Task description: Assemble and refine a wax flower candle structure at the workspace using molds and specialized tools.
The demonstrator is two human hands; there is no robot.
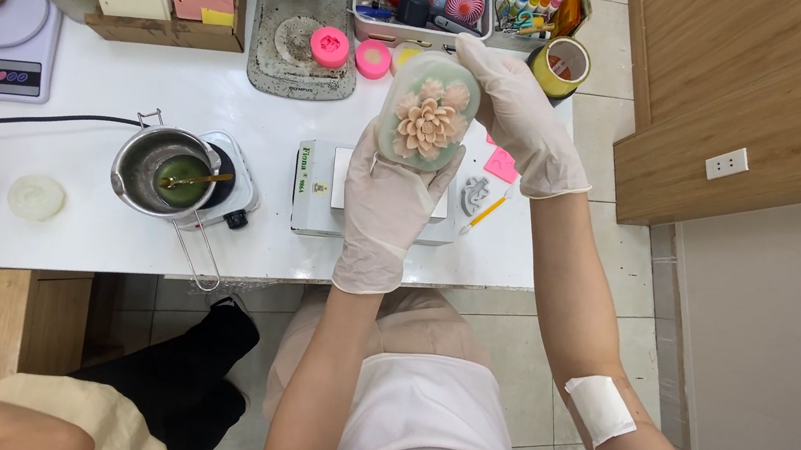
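White table (236,102) with craft things, and two gloved hands lifting up a flower mold.

Both hands wear thin white gloves. The left hand (384,209) is under the oval see-through mold (428,110), with fingers curled up around its bottom and side. The right hand (519,114) wraps over the top and right side, fingers bent tight on it. The mold is up in the air above a small white box (316,188), and a pale pink flower shape shows inside. To the left, a metal pot (163,173) with green liquid sits on a little hot plate (233,189). Pink round molds (329,47) lie farther back.
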